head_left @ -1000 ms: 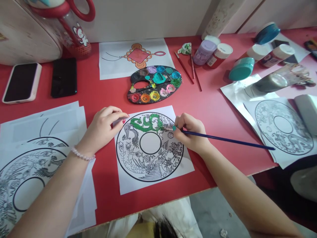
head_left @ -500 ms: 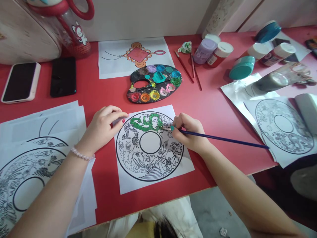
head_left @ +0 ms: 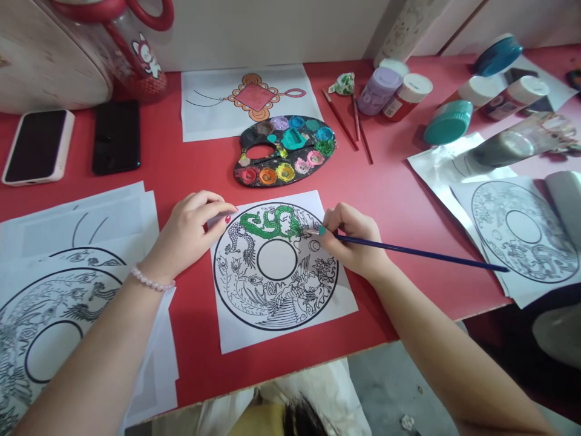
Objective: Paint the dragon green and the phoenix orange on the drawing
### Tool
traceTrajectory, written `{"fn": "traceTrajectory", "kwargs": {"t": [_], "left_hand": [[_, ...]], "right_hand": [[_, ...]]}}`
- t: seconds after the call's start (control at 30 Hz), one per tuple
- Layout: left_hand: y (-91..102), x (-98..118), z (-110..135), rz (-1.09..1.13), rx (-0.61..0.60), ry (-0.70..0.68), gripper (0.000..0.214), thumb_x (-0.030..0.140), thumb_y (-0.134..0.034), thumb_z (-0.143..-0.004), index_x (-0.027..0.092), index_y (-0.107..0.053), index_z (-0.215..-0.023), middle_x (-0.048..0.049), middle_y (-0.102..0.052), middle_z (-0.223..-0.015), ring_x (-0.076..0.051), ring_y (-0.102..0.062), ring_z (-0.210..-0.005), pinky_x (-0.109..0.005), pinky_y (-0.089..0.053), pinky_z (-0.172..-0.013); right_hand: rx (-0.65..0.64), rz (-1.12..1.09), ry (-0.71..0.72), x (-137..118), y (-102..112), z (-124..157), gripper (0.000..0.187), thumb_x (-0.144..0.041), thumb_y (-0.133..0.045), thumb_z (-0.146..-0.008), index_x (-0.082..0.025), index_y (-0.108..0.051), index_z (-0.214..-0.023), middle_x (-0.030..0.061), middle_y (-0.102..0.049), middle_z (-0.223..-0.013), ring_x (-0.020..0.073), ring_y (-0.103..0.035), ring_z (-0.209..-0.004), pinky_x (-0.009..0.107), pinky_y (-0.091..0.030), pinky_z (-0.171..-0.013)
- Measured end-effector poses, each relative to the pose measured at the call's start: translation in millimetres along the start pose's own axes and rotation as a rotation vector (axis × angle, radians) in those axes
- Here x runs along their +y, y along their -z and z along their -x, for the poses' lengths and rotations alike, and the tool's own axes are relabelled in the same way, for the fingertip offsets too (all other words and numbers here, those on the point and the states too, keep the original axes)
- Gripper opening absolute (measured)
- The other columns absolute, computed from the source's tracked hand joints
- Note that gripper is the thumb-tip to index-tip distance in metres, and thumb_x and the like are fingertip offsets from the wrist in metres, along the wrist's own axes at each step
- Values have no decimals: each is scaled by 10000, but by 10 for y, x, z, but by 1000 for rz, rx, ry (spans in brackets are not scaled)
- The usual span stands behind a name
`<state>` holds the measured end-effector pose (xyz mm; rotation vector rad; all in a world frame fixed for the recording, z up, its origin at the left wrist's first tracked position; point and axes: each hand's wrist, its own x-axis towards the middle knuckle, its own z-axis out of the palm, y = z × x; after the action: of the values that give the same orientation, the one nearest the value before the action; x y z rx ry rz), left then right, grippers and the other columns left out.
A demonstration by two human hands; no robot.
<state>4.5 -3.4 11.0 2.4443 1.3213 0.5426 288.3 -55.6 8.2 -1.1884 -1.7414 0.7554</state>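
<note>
A white sheet (head_left: pixel 245 336) with a round dragon-and-phoenix line drawing (head_left: pixel 275 266) lies on the red table (head_left: pixel 390 200). The dragon along its top is painted green. My right hand (head_left: pixel 351 242) is closed on a long blue paintbrush (head_left: pixel 422 254), with the tip touching the drawing at the green dragon's right end. My left hand (head_left: pixel 190 233) rests on the sheet's left edge, fingers curled and pressing the paper down. A black palette (head_left: pixel 284 151) with several wells of colour sits just beyond the sheet.
Two phones (head_left: pixel 36 145) (head_left: pixel 115 136) lie at the far left. More printed sheets (head_left: pixel 68 284) are stacked at the left, another drawing (head_left: pixel 521 233) at the right. Paint jars (head_left: pixel 394 91), loose brushes (head_left: pixel 349 124) and a knot drawing (head_left: pixel 249 100) stand at the back. The table edge runs below.
The brush tip has moved in small strokes at the dragon's right end, left and then back right. My left hand has stayed on the paper.
</note>
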Motion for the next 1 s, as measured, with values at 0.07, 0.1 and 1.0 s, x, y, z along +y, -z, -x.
{"fn": "traceTrajectory", "kwargs": {"t": [0.07, 0.1, 1.0], "left_hand": [[-3, -2, -3, 2, -2, 5, 214, 238, -469, -902, 217, -656, -1003, -42, -587, -1003, -206, -567, -975, -381, -455, -900], [-5, -3, -4, 2, -2, 8, 214, 241, -468, -902, 222, -654, -1005, -40, -588, -1004, -205, -567, -978, -381, -454, -905], [-10, 0, 5, 4, 5, 7, 210, 257, -470, -916, 219, -653, -1012, -36, -581, -1001, -197, -563, -981, -364, -446, -913]], "right_hand": [[6, 10, 6, 3, 3, 0, 253, -46, -501, -659, -219, -319, -636, -63, -372, -566, 62, -306, -495, 229, -241, -462], [15, 10, 9, 5, 4, 1, 256, -43, -501, -655, -219, -316, -634, -64, -364, -565, 61, -298, -494, 229, -237, -462], [-21, -21, 27, 4, 25, 31, 262, -34, -495, -657, -219, -310, -644, -62, -354, -579, 64, -295, -511, 232, -242, -468]]}}
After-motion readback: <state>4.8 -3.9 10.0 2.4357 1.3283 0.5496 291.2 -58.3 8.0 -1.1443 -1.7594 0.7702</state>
